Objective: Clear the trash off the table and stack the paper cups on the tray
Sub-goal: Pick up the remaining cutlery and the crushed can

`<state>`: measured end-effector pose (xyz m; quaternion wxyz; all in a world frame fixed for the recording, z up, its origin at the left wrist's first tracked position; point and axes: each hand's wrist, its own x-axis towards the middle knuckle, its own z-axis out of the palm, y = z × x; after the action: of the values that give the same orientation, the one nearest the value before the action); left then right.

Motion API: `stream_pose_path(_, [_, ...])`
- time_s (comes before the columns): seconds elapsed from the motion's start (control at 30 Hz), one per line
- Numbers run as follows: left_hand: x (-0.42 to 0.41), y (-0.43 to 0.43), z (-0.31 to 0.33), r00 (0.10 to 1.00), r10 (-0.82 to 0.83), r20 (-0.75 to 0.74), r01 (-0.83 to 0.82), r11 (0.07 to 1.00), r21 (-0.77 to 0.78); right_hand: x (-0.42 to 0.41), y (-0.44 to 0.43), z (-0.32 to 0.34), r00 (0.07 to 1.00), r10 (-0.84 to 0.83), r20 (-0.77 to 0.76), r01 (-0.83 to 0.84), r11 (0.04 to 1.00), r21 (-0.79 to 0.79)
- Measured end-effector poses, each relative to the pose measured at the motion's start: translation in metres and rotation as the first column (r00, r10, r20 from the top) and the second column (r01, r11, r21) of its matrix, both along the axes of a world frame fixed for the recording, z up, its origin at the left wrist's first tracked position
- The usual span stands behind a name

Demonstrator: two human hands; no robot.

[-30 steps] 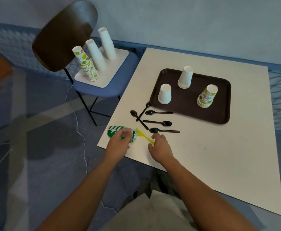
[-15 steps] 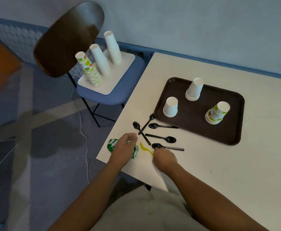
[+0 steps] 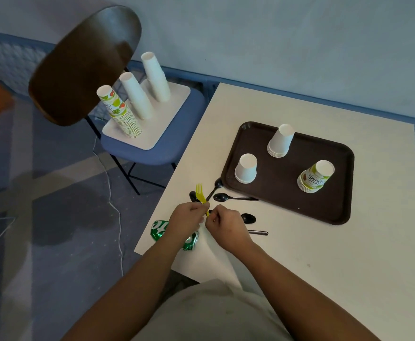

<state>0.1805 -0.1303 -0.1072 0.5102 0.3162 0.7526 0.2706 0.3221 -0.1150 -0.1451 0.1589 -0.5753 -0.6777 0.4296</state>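
Observation:
A yellow plastic fork is lifted above the table's near left corner, tines up. My left hand pinches its handle, and my right hand pinches the handle's lower end right beside it. A crushed green can lies on the table under my left wrist. The brown tray holds a single upside-down white cup, a short white cup stack and a patterned cup stack.
Several black plastic spoons lie between my hands and the tray; one is just beyond my right hand. To the left, a chair carries a white board with three tall cup stacks. The table's left edge is close to the can.
The fork has come up off the table into both hands, tines raised. My left hand left the can, which stays on the table. The camera moved closer.

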Motion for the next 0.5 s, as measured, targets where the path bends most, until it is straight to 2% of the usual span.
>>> stream_pose_path(0.17, [-0.013, 0.020, -0.003, 0.989, -0.040, -0.140, 0.043, 0.999, 0.015, -0.023, 0.014, 0.007, 0.999, -0.020, -0.047, 0.022, 0.999, 0.039])
stream_pose_path(0.27, [-0.024, 0.032, -0.003, 0.991, 0.014, -0.132, -0.013, 1.000, 0.005, -0.031, 0.022, 0.009, 0.995, -0.068, -0.078, 0.068, 0.998, 0.006])
stream_pose_path(0.33, [-0.034, 0.040, -0.005, 0.995, 0.082, -0.053, -0.082, 0.997, 0.004, -0.034, 0.030, 0.006, 0.986, -0.151, -0.070, 0.149, 0.988, -0.041])
stream_pose_path(0.4, [-0.045, 0.046, -0.008, 0.992, 0.123, 0.025, -0.123, 0.992, -0.008, -0.037, 0.041, -0.001, 0.980, -0.198, 0.008, 0.198, 0.978, -0.069])
stream_pose_path(0.5, [-0.059, 0.052, -0.011, 0.991, 0.116, 0.064, -0.115, 0.993, -0.021, -0.042, 0.059, -0.012, 0.956, -0.144, 0.257, 0.185, 0.972, -0.146])
